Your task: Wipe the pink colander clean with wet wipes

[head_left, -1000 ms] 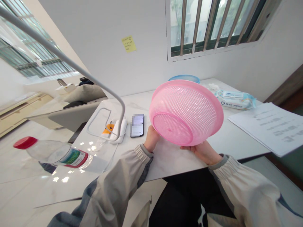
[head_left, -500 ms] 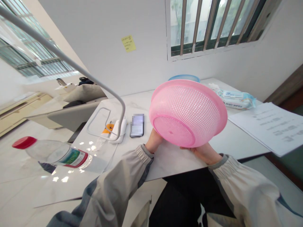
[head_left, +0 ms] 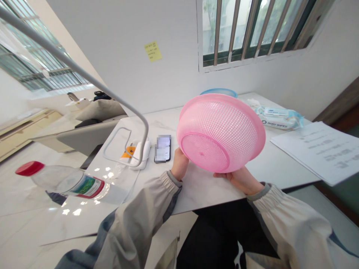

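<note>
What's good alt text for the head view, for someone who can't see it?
A person's left hand and right hand hold a pink mesh basket, its base tilted toward the camera, over a white table. A phone and red-capped bottle are left of the basket, wipes pack and papers right.

Wipes pack (head_left: 282, 118): "BODY WIPES" in dark capitals; smaller print above unreadable. Yellow note (head_left: 153, 51): handwritten lines, illegible. Papers (head_left: 322, 149): rows of text, too blurred. Bottle (head_left: 60, 177) label (head_left: 89, 186): lettering not legible. Phone (head_left: 162, 148) screen: pixelated.
</note>
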Available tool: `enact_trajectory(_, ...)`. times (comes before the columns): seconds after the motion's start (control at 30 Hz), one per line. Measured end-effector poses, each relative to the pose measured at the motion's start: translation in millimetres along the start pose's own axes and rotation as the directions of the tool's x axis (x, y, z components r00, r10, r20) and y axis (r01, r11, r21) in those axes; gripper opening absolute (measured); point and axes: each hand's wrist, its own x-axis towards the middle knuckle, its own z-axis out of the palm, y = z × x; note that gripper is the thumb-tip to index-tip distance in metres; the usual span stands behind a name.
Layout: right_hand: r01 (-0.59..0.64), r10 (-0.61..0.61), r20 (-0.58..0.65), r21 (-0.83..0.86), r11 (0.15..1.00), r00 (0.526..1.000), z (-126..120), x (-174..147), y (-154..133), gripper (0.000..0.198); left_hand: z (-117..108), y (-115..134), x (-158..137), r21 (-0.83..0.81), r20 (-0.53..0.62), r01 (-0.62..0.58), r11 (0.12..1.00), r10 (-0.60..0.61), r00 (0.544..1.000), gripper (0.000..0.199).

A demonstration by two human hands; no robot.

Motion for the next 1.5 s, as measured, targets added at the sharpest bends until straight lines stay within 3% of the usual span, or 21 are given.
enact_trajectory(0.1, -0.055, 0.053, 0.039, 0.043, 0.998, 0.998, -9, 5, 1, 0.043, 7, 5, -5, -0.126, 0.107, 0.115, 0.985, -0.102, 0.989, 0.034)
enact_trajectory(0.17, -0.11, 0.103, 0.088, 0.071, 0.991, 0.991, -15, 8, 2, 0.032, 11, 9, -10, -0.202, 0.26, 0.261, 0.944, -0.206, 0.943, 0.03)
enact_trajectory(0.23, -0.149, 0.136, 0.13, 0.096, 0.984, 0.982, -20, 10, 2, 0.022, 13, 12, -15, -0.232, 0.438, 0.37, 0.899, -0.244, 0.866, 0.037)
enact_trajectory(0.33, -0.177, 0.156, 0.17, 0.121, 0.977, 0.973, -21, 10, 2, 0.013, 14, 15, -23, -0.149, 0.624, 0.408, 0.901, -0.235, 0.746, 0.047)
enact_trajectory(0.43, -0.202, 0.174, 0.215, 0.12, 0.972, 0.961, -14, 6, 3, 0.015, 14, 17, -28, -0.112, 0.676, 0.383, 0.917, -0.212, 0.706, 0.04)
enact_trajectory(0.5, -0.207, 0.176, 0.251, 0.103, 0.973, 0.952, -8, 3, 4, 0.021, 13, 18, -29, -0.086, 0.67, 0.332, 0.939, -0.192, 0.717, 0.036)
enact_trajectory(0.63, -0.168, 0.15, 0.291, 0.037, 0.985, 0.945, 3, -3, 3, 0.03, 12, 20, -27, -0.089, 0.585, 0.256, 0.963, -0.157, 0.796, 0.038)
enact_trajectory(0.8, -0.115, 0.112, 0.195, 0.005, 0.993, 0.974, 2, 0, 3, 0.03, 11, 22, -24, -0.347, 0.419, 0.339, 0.874, -0.178, 0.89, 0.043)
enact_trajectory(1.1, -0.136, 0.141, 0.09, -0.059, 0.989, 0.986, 4, 0, -3, 0.032, 3, 24, -7, -0.529, 0.232, 0.365, 0.766, -0.282, 0.931, 0.036)
enact_trajectory(1.23, 0.001, -0.014, -0.069, -0.189, 0.982, 0.998, -7, 5, -17, 0.038, 1, 21, 1, -0.567, 0.121, 0.334, 0.753, -0.325, 0.938, 0.026)
enact_trajectory(1.33, 0.216, -0.262, -0.207, -0.223, 0.951, 0.942, -20, 8, -31, 0.034, 1, 16, 3, -0.575, 0.038, 0.303, 0.76, -0.345, 0.938, 0.026)
enact_trajectory(1.43, 0.411, -0.485, -0.334, -0.27, 0.871, 0.808, -28, 8, -46, 0.02, 1, 11, 1, -0.537, 0.052, 0.356, 0.765, -0.391, 0.919, 0.036)
enact_trajectory(1.5, 0.443, -0.571, -0.343, -0.383, 0.81, 0.746, -30, 5, -55, 0.017, 1, 9, -3, -0.484, 0.083, 0.38, 0.788, -0.391, 0.917, 0.043)
